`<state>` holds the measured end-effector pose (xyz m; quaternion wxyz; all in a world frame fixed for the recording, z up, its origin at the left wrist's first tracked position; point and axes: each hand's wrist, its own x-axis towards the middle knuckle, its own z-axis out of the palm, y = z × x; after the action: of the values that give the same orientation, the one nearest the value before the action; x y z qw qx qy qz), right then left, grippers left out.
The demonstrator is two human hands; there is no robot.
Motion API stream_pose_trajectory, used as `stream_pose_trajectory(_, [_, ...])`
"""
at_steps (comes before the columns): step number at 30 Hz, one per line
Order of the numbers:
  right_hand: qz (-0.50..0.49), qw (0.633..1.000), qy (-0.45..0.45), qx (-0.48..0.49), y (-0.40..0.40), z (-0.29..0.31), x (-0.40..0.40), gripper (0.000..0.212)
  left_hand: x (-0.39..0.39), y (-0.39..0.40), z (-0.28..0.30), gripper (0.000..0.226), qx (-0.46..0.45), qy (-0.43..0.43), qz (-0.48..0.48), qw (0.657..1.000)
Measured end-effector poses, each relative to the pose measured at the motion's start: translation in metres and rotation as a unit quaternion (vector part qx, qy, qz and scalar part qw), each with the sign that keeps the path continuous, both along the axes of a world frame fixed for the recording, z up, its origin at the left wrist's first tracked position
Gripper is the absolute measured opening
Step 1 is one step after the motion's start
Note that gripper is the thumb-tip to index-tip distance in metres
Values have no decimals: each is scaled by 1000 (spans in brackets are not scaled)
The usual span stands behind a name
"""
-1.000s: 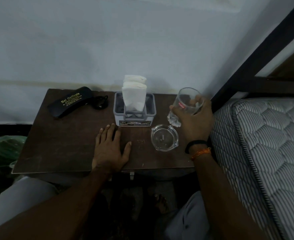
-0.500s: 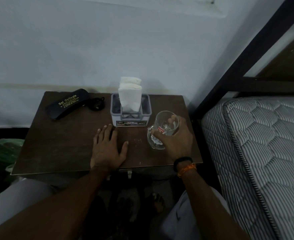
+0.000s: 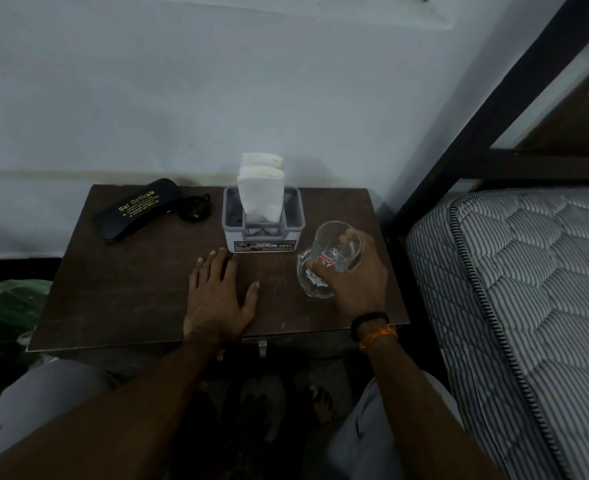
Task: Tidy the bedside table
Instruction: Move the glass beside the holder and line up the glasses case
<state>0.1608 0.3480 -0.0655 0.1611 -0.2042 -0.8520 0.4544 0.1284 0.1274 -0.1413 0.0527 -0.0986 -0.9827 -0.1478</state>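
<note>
A dark wooden bedside table (image 3: 130, 292) stands against the wall. My right hand (image 3: 358, 278) grips a clear drinking glass (image 3: 334, 244) with a red label, held tilted directly over a clear glass ashtray (image 3: 308, 282) at the table's right front; whether the two touch I cannot tell. My left hand (image 3: 218, 296) lies flat, fingers spread, on the table's front middle. A grey napkin holder (image 3: 263, 233) with white napkins (image 3: 260, 188) stands at the back middle. A black spectacle case (image 3: 137, 209) lies at the back left beside a small black object (image 3: 196, 207).
A striped quilted mattress (image 3: 528, 289) and a black bed frame (image 3: 459, 126) flank the table on the right. A green bag (image 3: 2, 313) sits on the floor to the left. My knees and a foot show below the table's front edge.
My right hand carried the glass from the back right of the table down and forward over the ashtray. My left hand stayed flat on the table.
</note>
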Motion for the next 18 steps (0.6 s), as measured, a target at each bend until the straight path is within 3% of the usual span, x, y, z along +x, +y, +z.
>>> stream_pose_trajectory(7, [-1,1000,-7,-19,-3,-24,12,106,0,-1,-1,67,-3,1,0,1000])
stream_pose_trajectory(11, [-11,995,-92,18,-7,-38,18,109,0,0,-1,68,-3,-5,1,1000])
stream_pose_trajectory(14, [-18,990,-119,71,-6,-45,14,101,0,1,1,66,-1,-8,0,1000])
stream_pose_trajectory(18, [-21,991,-107,72,-3,-49,9,95,0,0,3,65,-2,-9,1,1000])
